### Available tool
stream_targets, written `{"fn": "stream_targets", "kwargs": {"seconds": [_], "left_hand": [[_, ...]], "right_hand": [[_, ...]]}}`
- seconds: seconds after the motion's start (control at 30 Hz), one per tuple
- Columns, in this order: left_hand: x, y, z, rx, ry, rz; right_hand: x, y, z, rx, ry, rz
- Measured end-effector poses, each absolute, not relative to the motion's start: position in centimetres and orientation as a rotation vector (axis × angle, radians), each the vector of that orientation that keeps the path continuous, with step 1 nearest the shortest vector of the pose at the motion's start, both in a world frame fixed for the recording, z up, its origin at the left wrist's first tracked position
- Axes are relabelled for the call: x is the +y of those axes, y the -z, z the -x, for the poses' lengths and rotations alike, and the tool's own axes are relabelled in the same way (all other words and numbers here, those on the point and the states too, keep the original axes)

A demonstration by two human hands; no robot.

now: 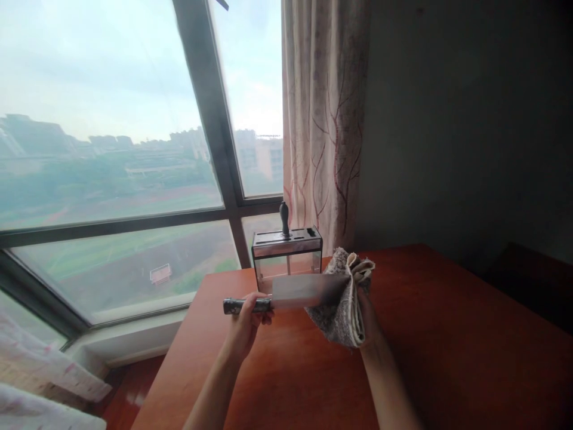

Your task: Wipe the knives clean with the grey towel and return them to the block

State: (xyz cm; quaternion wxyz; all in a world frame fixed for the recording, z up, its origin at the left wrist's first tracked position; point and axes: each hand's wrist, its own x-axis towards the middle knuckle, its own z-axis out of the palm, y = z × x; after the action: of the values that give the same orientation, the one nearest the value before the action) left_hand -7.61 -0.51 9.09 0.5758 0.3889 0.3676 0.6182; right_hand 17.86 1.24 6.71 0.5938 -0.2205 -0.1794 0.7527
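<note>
A cleaver (299, 291) with a broad metal blade and a dark handle is held level above the table, its blade pointing right. My left hand (250, 319) is closed around the handle near the blade. A grey, fuzzy cloth (333, 319) with pale edges is folded around the far end of the blade. My right hand (367, 316) grips this cloth from behind, its fingers mostly hidden by the folds. Just beyond the blade stands a clear-sided knife block (286, 243) with a slotted metal top, a dark-handled tool (284, 218) upright in it.
The reddish-brown wooden table (286, 382) spreads beneath my hands. Behind it hang a patterned curtain (322, 119) and a large window with a dark frame (210, 101). A dark wall (447, 131) rises at the right. Another curtain (45, 364) hangs at lower left.
</note>
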Motion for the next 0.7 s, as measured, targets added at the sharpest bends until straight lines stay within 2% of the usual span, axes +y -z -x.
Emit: {"fn": "stream_targets", "kwargs": {"seconds": [0.23, 0.7], "left_hand": [[-0.4, -9.5, 6.8, 0.829, -1.505, -0.679], [-0.7, -10.1, 8.4, 0.983, -1.411, -0.89]], "right_hand": [[1.2, -6.0, -17.8, -0.549, -1.551, 0.682], [0.8, -7.7, -18.0, -0.48, -1.617, 0.676]]}}
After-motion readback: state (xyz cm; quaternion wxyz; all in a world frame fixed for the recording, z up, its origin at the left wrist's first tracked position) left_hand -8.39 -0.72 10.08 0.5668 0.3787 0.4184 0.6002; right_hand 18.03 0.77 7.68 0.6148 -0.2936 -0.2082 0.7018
